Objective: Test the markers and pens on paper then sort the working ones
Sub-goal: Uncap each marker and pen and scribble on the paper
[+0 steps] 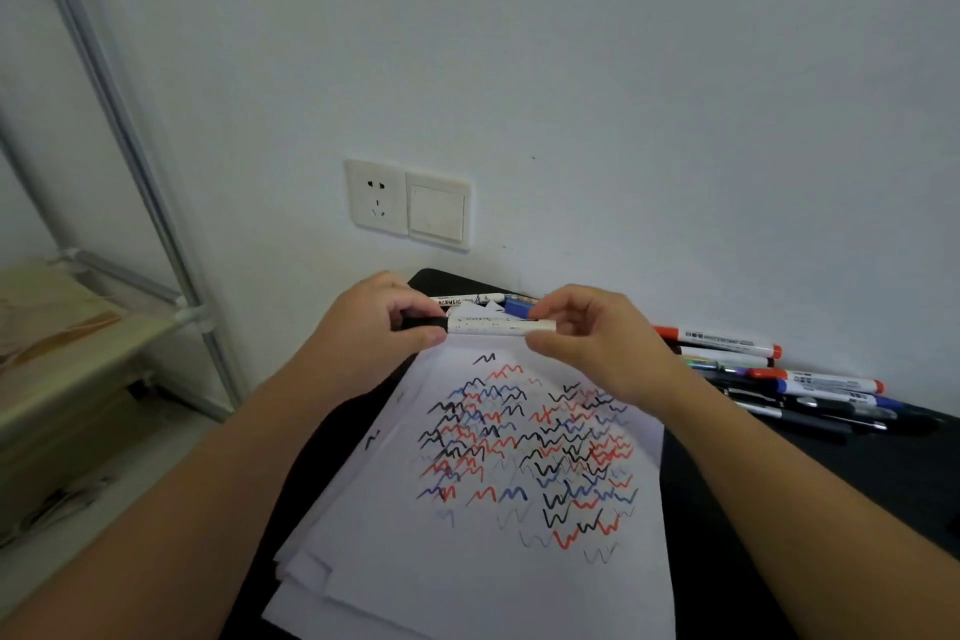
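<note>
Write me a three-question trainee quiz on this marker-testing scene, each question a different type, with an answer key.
1. True or false: both hands hold the same white marker above the scribbled paper.
2. Multiple choice: the pile of markers and pens lies
A. on the paper
B. on the black table to the person's right, near the wall
C. on the shelf to the left
3. Fill in: the left hand grips the marker's ____ end, which is black; the right hand pinches the other end.

Key
1. True
2. B
3. cap
</note>
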